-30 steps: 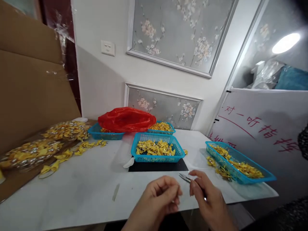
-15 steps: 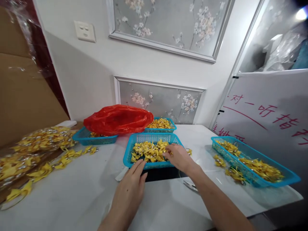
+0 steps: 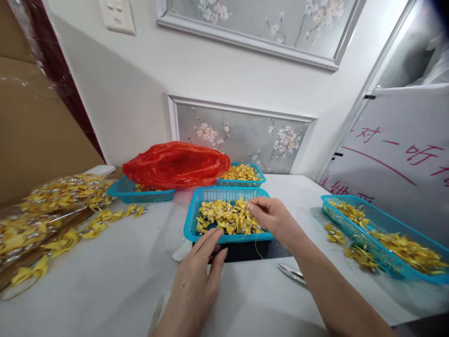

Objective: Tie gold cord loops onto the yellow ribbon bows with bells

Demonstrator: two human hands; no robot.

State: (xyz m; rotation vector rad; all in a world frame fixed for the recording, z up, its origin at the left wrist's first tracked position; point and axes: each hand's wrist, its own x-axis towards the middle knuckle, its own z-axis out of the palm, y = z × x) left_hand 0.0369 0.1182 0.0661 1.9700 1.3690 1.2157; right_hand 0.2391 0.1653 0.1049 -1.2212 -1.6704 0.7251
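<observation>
A blue plastic basket (image 3: 189,224) stands at the middle of the table. It holds a heap of yellow ribbon bows (image 3: 224,216) with shiny silvery beads. My right hand (image 3: 275,219) is over the right side of the heap, thumb and fingertips pinched together; what they grip is too small to make out. A thin thread (image 3: 257,248) hangs over the basket's front edge below that hand. My left hand (image 3: 201,274) is at the front left corner of the basket, fingers stretched out and nothing in them.
Metal snips (image 3: 293,273) lie right of centre. A long blue basket (image 3: 393,250) of bows is at right, loose bows (image 3: 361,255) beside it. Behind are a red plastic bag (image 3: 168,168) and more baskets. Strung bows (image 3: 63,241) cover the left side.
The view has shifted, so the right basket sits farther right. My right hand's fingers have drawn into a pinch above the bows. My left hand stays by the basket's front edge.
</observation>
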